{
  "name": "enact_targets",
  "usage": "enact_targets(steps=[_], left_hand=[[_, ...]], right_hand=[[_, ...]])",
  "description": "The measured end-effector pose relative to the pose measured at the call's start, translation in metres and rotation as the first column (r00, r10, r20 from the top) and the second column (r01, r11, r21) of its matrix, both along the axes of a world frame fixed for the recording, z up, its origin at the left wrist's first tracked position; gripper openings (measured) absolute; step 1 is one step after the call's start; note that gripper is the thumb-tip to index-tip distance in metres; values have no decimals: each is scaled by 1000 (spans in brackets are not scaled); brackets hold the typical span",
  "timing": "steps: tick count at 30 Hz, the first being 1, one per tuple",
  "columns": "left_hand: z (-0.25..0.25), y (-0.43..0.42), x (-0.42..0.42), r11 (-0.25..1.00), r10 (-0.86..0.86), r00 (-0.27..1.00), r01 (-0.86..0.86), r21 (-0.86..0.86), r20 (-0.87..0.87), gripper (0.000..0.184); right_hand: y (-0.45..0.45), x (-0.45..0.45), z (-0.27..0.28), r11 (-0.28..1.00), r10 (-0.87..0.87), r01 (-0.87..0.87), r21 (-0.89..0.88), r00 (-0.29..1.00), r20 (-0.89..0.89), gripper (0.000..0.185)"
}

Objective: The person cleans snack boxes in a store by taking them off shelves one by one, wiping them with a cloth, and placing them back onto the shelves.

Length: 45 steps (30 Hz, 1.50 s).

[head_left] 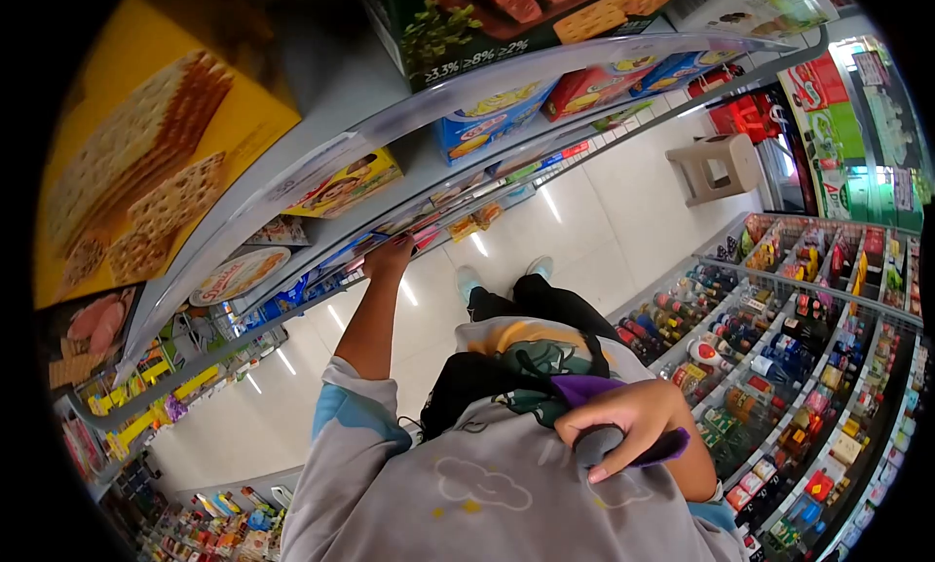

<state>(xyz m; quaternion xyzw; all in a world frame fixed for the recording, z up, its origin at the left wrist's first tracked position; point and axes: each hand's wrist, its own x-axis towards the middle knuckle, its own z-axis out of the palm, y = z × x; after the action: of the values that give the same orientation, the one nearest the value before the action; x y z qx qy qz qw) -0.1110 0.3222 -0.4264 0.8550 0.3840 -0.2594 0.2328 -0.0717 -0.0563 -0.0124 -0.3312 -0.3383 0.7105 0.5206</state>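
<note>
My left hand (389, 257) reaches out to a lower shelf on the left and is at a row of small colourful packages there. Its fingertips are lost among the packages, so its grip cannot be made out. Held close against my body, my right hand (628, 428) has its fingers closed around a dark grey, rounded object (599, 446). Purple fabric (582, 388) shows beside and behind that hand. A black and green cloth bundle (526, 372) lies against my front, near the purple fabric.
Close overhead on the left, the upper shelf (341, 124) carries a yellow cracker box (146, 163). Below it are a blue box (492, 124) and a yellow box (346, 184). A beige stool (719, 168) stands ahead on the tiled floor (594, 211). Bottle shelves (769, 357) line the right.
</note>
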Motion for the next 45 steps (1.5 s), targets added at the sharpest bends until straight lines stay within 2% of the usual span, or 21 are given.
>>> enact_targets(steps=[4,10,12,16,18,20,22,24,26,29,30,32,34,35,37,38,39,41,42,44,45], left_hand=[[14,-10,14,1000,-7,993,10,22,-118,83],[-23,8,10,999,-42,987,37,-35,-153,83],[8,-3,14,999,-19,986,13,-41,-165,85],[15,-8,-4,984,-6,950,-50,172,313,74],[38,-6,-14,981,116,874,-175,84,472,75],[65,-12,-31,976,206,827,-214,-45,523,71],[68,-14,-49,661,747,607,-634,-402,272,58],[87,-25,-73,650,758,546,-584,-486,357,57],[99,-31,-93,453,885,415,-662,-597,210,61],[104,-33,-125,292,923,384,-631,-719,37,60],[107,-34,-133,195,926,373,-599,-776,-56,59],[115,-41,-146,187,918,393,-547,-816,-53,62],[125,-46,-153,-34,864,460,-348,-937,-203,67],[141,-51,-150,-37,868,453,-346,-937,-202,67],[183,-62,-139,-433,770,400,-246,-867,-498,74],[191,-65,-138,-434,773,396,-241,-868,-496,74],[198,-67,-138,-453,719,520,-153,-878,-462,76],[212,-73,-136,-488,636,629,-121,-865,-447,80],[221,-77,-133,-489,639,627,-117,-865,-446,80],[234,-84,-129,-410,591,718,-126,-903,-368,81],[235,-86,-131,-445,561,750,-86,-891,-352,83]], right_hand=[[4,0,-4,999,5,-6,-47,1000,-25,26],[-5,0,-11,997,-22,17,-69,998,-60,28],[-7,0,-17,999,-32,35,21,994,-104,30],[-5,-2,-17,998,-61,59,-15,985,-163,27],[-8,-11,-21,984,-156,132,-123,964,-214,29],[1,-4,-23,987,-43,14,-158,982,-186,39],[5,-7,-16,965,-199,165,-206,968,-156,33],[6,-9,-24,937,-263,212,-277,951,-162,26],[6,-12,-23,855,-275,228,-466,961,-33,20],[24,-13,-14,743,-335,345,-573,934,127,24],[25,-14,-16,748,-327,337,-572,937,125,24],[26,-15,-24,774,-258,300,-558,954,156,35],[28,-19,-27,780,-255,314,-541,949,184,38],[30,-22,-28,754,-281,373,-540,927,248,40],[34,-29,-32,713,-346,505,-487,857,383,51],[36,-31,-32,717,-341,502,-485,858,384,51],[38,-33,-33,668,-290,597,-443,758,585,56],[41,-40,-37,605,-215,760,-237,442,871,69],[43,-41,-35,608,-213,758,-236,442,872,69],[46,-42,-30,609,-185,793,-25,173,967,70],[45,-41,-31,611,-185,791,-26,174,967,70]])
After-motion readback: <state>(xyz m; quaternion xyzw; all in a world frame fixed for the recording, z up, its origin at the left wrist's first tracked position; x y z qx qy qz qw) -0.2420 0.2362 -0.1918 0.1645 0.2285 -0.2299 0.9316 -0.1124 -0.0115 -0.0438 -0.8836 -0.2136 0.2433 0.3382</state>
